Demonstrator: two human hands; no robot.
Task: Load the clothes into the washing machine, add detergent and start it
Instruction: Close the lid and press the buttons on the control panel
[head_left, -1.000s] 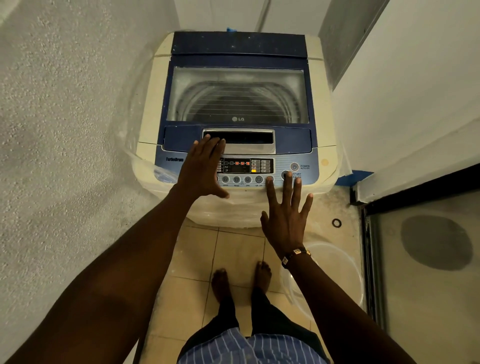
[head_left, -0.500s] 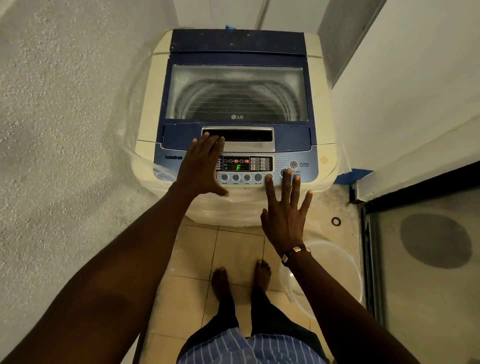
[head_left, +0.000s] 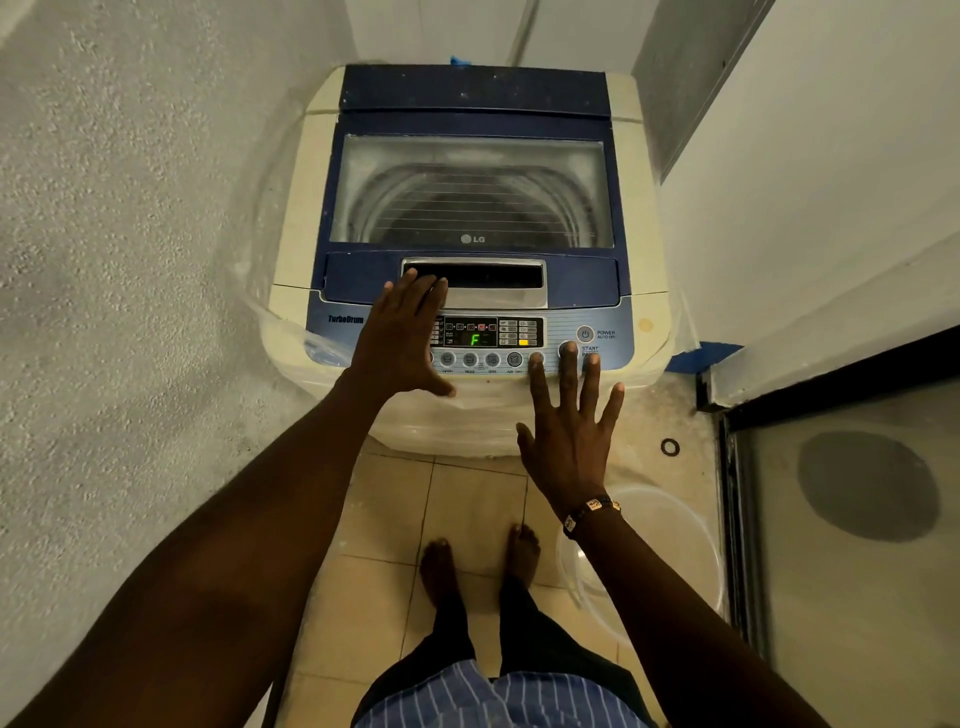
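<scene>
A cream and blue top-loading washing machine (head_left: 296, 228) stands in front of me with its glass lid (head_left: 472, 192) down; the drum shows dimly through it and no clothes can be made out. The control panel's display (head_left: 475, 339) is lit with a green "F". My left hand (head_left: 400, 338) lies flat on the panel's left side, fingers reaching the lid handle (head_left: 498, 280). My right hand (head_left: 571, 431) is spread, its middle fingertip on the start/pause button (head_left: 568, 349). Neither hand holds anything.
Textured walls close in on the left and right. An empty clear plastic basin (head_left: 670, 545) sits on the tiled floor at my right, beside a dark sliding door frame (head_left: 732, 499). My bare feet (head_left: 478, 566) stand on the tiles. A small black ring (head_left: 670, 447) lies on the floor.
The panel display now shows a green "F", which was absent one second ago. Both hands stay almost where they were.
</scene>
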